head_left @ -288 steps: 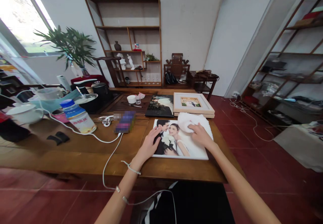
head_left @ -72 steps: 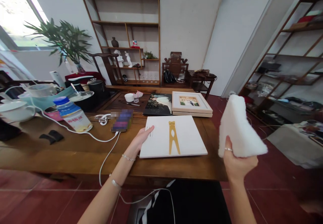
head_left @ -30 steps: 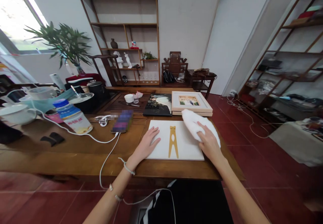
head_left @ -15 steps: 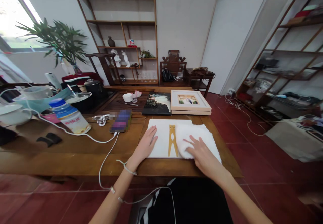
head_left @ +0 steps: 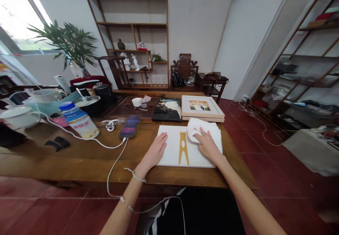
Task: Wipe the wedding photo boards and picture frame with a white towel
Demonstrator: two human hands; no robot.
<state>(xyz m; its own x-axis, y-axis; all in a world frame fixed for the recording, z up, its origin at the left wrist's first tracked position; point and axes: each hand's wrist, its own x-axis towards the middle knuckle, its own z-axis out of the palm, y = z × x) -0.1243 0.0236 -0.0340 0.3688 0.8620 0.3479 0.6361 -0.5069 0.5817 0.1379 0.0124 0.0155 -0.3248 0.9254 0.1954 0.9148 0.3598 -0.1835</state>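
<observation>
A white flat board [head_left: 171,155] lies on the wooden table in front of me, and down its middle runs a gold, long-legged figure with a cat-like head [head_left: 183,141]. My left hand [head_left: 157,148] rests flat on the board's left side, fingers stretched out and holding nothing. On the right half, my right hand [head_left: 208,145] presses a fluffy white cloth [head_left: 214,129] against the surface with its fingers bent into it. The cloth is bunched at its left end and covers the board's upper right corner.
Behind the board lie a dark picture [head_left: 166,109] and stacked light frames [head_left: 202,108] with a photo on top. Leftward are a phone [head_left: 130,126] on a white cable [head_left: 108,171], a blue-capped bottle [head_left: 79,120], and several bowls and pots. The table's right edge [head_left: 242,161] is close by.
My right hand has slid the white cloth away from me, toward the board's far edge, uncovering the near right part. My left hand stays flat on the board. The view has shifted slightly.
</observation>
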